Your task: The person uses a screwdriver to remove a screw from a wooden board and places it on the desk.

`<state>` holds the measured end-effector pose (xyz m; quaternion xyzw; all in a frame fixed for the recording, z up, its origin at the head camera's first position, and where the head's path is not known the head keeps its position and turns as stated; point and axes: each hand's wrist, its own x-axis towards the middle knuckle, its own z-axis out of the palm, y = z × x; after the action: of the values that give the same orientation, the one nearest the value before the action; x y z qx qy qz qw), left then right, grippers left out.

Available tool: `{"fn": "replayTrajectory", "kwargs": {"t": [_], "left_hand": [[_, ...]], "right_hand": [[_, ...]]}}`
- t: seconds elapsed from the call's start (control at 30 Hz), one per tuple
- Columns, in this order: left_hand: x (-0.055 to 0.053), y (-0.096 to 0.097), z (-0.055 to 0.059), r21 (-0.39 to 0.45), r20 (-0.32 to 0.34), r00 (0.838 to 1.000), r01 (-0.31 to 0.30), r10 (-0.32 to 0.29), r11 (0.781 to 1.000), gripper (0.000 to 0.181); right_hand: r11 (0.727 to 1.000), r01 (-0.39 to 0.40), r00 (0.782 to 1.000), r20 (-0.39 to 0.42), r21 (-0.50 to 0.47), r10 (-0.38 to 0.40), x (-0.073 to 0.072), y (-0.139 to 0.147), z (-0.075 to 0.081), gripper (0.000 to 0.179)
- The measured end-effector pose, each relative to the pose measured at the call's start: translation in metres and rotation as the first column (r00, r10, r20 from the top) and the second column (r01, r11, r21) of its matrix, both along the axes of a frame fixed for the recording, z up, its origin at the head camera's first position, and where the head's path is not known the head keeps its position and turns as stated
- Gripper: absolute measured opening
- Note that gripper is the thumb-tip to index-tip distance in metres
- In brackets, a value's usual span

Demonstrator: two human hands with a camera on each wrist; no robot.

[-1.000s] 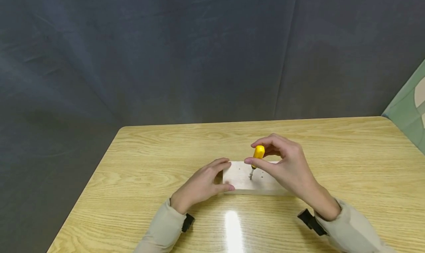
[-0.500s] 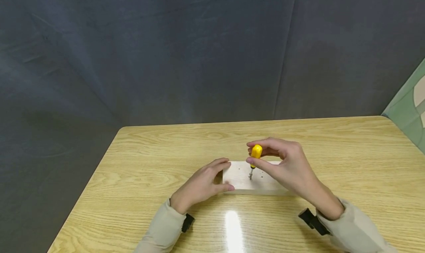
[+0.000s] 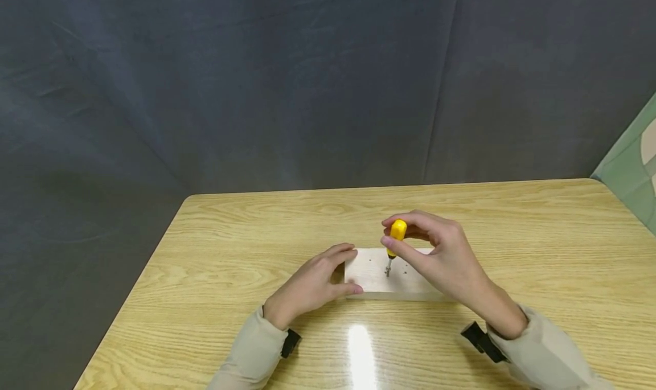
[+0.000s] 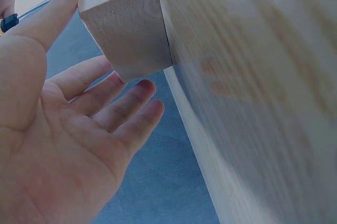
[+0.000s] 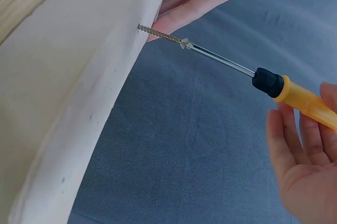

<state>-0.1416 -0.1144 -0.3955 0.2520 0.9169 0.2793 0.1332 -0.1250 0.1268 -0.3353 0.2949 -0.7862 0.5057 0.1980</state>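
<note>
A pale wooden block [image 3: 366, 276] lies lengthwise on the table in the head view. My left hand [image 3: 318, 282] grips its left end, thumb at the near edge and fingertips at the far edge; the left wrist view shows the cut end of the block [image 4: 129, 32] between them. In my right hand [image 3: 446, 259], thumb and fingers pinch the yellow handle of a screwdriver [image 3: 397, 232]. Its tip meets the head of a screw [image 5: 160, 33], whose point is in the block's top face. Most of the screw's thread stands out of the wood.
Several small dark holes mark the block's top beside the screw. The wood-grain table [image 3: 230, 236] spreads out around the block. A dark cloth [image 3: 307, 94] hangs behind its far edge, and a green patterned surface [image 3: 627, 162] shows at the right.
My right thumb and fingers have shifted slightly left around the screwdriver handle, and the handle's lean has changed a little. The left hand and the block have stayed in place.
</note>
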Motion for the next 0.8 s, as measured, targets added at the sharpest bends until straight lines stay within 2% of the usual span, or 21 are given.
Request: {"fn": "replayTrajectory", "kwargs": {"t": [0.13, 0.33, 0.57, 0.8], "left_hand": [[-0.0002, 0.0002, 0.0003, 0.000, 0.002, 1.000, -0.001, 0.001, 1.000, 0.077], [-0.0009, 0.0008, -0.0002, -0.009, -0.017, 1.000, 0.010, -0.010, 1.000, 0.076], [0.0000, 0.0002, 0.0011, -0.008, -0.008, 1.000, 0.009, -0.009, 1.000, 0.077], [0.0002, 0.0002, 0.0000, -0.013, -0.011, 1.000, 0.005, -0.005, 1.000, 0.077]], "right_hand": [[1.000, 0.013, 1.000, -0.023, 0.004, -0.013, -0.0010, -0.0008, -0.0013, 0.029], [0.999, 0.026, 0.996, -0.090, -0.020, -0.028, -0.0026, -0.0010, -0.0028, 0.037], [0.999, 0.012, 0.997, -0.072, -0.046, -0.015, -0.0019, -0.0004, -0.0023, 0.038], [1.000, -0.015, 0.996, -0.090, -0.010, 0.014, -0.0017, 0.0004, -0.0016, 0.040]]}}
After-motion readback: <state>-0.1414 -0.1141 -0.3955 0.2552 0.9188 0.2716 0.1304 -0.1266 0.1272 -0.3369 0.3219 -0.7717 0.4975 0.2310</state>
